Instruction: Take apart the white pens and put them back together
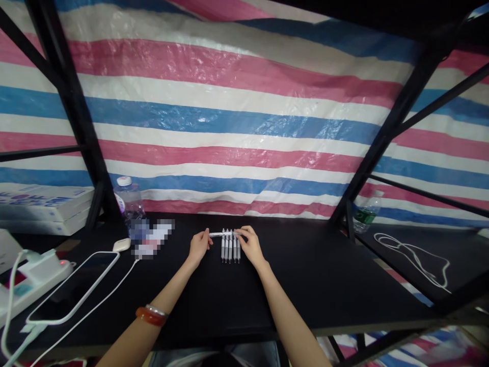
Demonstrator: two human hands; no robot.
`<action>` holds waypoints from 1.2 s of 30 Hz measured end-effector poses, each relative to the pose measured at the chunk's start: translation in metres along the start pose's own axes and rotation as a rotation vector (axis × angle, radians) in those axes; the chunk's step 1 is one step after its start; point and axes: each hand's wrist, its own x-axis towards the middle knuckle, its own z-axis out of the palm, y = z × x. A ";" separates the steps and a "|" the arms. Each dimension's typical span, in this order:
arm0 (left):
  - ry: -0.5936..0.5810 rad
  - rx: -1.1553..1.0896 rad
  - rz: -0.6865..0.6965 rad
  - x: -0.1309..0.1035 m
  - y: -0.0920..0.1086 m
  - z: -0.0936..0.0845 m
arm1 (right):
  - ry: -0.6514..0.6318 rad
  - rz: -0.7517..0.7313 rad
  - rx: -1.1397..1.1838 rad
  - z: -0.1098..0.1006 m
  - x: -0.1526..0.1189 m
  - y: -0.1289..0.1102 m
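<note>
Several pens (230,250) with clear barrels lie side by side on the black table (225,295), their lengths pointing away from me. Another pen (221,234) is held crosswise over their far ends. My left hand (199,245) pinches its left end between thumb and fingers. At its right end, my right hand (250,243) is closed on the pen, close beside the top of the row. Whether the held pen touches the pens below cannot be made out.
At left are a phone (74,288) on a cable, a power strip (42,280), an earbud case (121,245), a bottle (130,204) and boxes (49,206). On the right, a bottle (367,211) and white cable (416,257) lie beyond the black frame (376,148).
</note>
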 end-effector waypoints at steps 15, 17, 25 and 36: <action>-0.021 0.078 0.034 -0.006 0.008 0.001 | 0.089 -0.021 -0.290 0.004 -0.005 -0.014; -0.026 0.089 0.034 -0.006 0.008 0.001 | 0.102 -0.024 -0.307 0.005 -0.006 -0.013; -0.058 0.119 0.030 -0.009 0.012 0.001 | 0.160 -0.015 -0.339 0.006 -0.006 -0.013; -0.055 0.074 0.010 -0.010 0.013 0.002 | 0.199 -0.039 -0.376 0.007 -0.008 -0.016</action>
